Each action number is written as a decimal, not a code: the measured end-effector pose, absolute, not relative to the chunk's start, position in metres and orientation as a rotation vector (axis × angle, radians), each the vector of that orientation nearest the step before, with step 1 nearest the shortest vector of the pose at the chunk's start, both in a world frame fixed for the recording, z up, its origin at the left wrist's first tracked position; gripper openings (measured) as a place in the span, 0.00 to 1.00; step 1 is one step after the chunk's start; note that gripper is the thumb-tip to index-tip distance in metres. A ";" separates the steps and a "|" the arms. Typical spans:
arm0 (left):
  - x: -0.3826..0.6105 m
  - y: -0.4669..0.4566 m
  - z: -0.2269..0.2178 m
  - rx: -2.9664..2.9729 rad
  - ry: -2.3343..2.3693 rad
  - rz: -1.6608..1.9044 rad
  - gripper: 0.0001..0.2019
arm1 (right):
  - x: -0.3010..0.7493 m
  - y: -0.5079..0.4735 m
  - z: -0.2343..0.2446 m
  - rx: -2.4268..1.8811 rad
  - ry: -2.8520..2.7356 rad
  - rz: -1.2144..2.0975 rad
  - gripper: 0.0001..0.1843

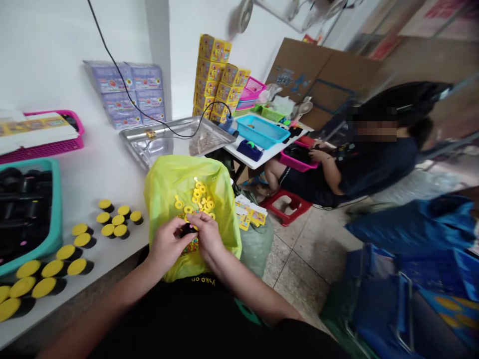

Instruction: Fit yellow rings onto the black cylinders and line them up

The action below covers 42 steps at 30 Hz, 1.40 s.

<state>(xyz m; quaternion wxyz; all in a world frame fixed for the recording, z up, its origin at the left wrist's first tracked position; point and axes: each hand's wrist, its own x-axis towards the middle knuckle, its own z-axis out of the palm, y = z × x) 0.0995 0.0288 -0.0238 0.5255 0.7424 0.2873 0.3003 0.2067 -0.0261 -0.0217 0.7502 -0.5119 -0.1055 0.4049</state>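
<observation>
Over a basket or box lined with a yellow-green plastic bag [157, 189], my two hands meet around a small black piece [186, 229] with a pink spot. My left hand [169, 243] grips its left side, fingers curled. From the right, the fingers of my right hand [208, 234] are closed on the same piece, which they largely cover. Yellow ring-shaped parts [200, 189] lie in the bag just beyond my fingers. Small multicoloured beads [191, 247] lie beneath my hands, partly hidden by them.
Black cylinders with yellow tops [62, 254] stand on the white table at left, beside a teal basket [56, 214] of black parts. A metal tray [138, 149] lies ahead. At right, another person [374, 159] sits at a table with a blue basket [262, 132].
</observation>
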 end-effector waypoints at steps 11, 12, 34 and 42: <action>0.098 0.024 -0.017 1.927 0.666 0.804 0.04 | 0.204 -0.036 -0.013 -1.221 -0.675 0.888 0.16; 0.097 0.023 -0.016 1.935 0.671 0.820 0.04 | 0.204 -0.037 -0.012 -1.232 -0.704 0.885 0.17; 0.090 0.033 0.011 1.225 0.611 0.346 0.19 | 0.220 -0.057 0.005 -1.365 -0.906 1.080 0.28; 0.100 0.021 0.008 1.082 0.669 0.549 0.16 | 0.221 -0.059 0.002 -1.365 -0.884 0.951 0.26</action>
